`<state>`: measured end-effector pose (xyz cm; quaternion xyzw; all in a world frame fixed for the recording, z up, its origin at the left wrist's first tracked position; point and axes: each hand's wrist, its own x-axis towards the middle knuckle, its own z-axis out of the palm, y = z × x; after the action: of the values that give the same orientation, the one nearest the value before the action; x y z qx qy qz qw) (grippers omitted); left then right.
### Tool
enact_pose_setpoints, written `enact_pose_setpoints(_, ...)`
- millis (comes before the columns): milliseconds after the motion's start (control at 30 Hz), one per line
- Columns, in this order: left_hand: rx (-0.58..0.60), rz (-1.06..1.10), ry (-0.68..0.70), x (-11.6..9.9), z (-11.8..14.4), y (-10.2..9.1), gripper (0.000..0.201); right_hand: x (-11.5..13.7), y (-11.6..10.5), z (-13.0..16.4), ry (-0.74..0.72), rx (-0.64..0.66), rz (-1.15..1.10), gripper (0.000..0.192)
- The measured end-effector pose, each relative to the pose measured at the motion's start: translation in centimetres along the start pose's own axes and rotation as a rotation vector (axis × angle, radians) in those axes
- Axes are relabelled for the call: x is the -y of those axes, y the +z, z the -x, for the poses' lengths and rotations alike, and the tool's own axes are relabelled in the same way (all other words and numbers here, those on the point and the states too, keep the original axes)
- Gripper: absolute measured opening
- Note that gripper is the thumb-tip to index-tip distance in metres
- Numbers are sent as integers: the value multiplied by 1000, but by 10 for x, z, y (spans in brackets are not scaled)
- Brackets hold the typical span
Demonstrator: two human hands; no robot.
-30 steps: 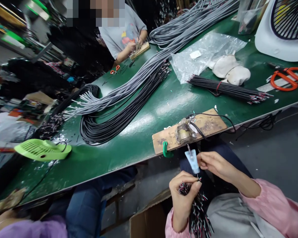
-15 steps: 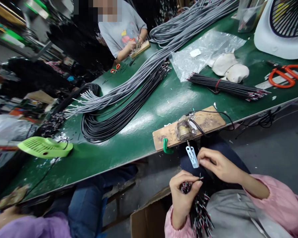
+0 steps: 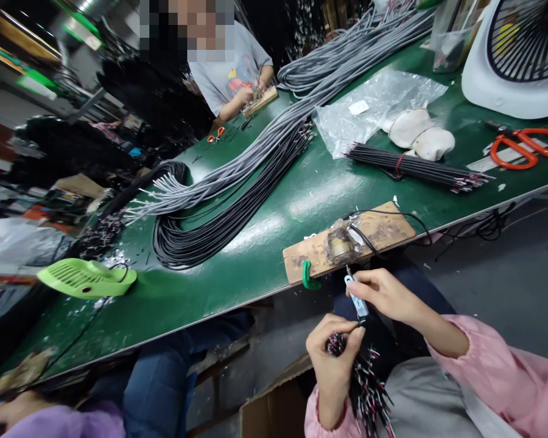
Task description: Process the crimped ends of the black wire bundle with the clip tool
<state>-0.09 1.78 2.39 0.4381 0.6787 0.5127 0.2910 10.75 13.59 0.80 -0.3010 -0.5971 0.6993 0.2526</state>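
My left hand [image 3: 331,359] is closed round a bundle of thin black cables [image 3: 369,395] with red, white and green wire ends. Between its thumb and forefinger, one cable end points up at a light-blue plastic piece [image 3: 358,305]. My right hand [image 3: 386,295] has its thumb and fingers closed on the upper part of that piece. Just above, a thin metal tip sticks out from a dirty, round-bodied device [image 3: 341,243] fixed on a wooden board [image 3: 388,225]. A green clamp [image 3: 307,275] grips the board at the table edge.
Long grey cables [image 3: 256,146] and black cables [image 3: 228,225] lie across the green table [image 3: 256,267]. A tied cable bundle [image 3: 411,167], orange-handled scissors [image 3: 511,152] and a white fan [image 3: 506,91] are to the right. A cardboard box [image 3: 274,407] stands below. Co-workers sit opposite and left.
My right hand has moved left and up from beside the light-blue piece onto its upper part. My left hand has shifted slightly left, bringing the cable end to the piece's lower end.
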Motion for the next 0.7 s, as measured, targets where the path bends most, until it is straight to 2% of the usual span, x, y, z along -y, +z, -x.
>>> enact_pose_setpoints(67, 23, 15, -8, 0, -1, 2, 2, 0, 2, 0, 27, 87, -199, 43)
enact_pose_setpoints(233, 53, 34, -44, -1, -6, 7, 8, -10, 8, 1, 98, 162, -631, 37)
enact_pose_setpoints(333, 53, 71, -66, 0, -8, 9, 10, -20, 8, 2, 168, 258, -799, 39)
enact_pose_setpoints(400, 43, 85, -77, 2, -7, 9, 11, -29, 6, 3, 188, 272, -853, 42)
enact_pose_setpoints(533, 52, 92, -74, 1, -3, 7, 9, -47, -3, 10, 145, 163, -795, 41)
enact_pose_setpoints(633, 78, 126, -108, 4, -1, 4, 11, -50, -13, 21, 91, 72, -539, 32)
enact_pose_setpoints(700, 102, 160, -187, 9, 3, 6, 18, -47, -18, 30, 63, 58, -352, 29)
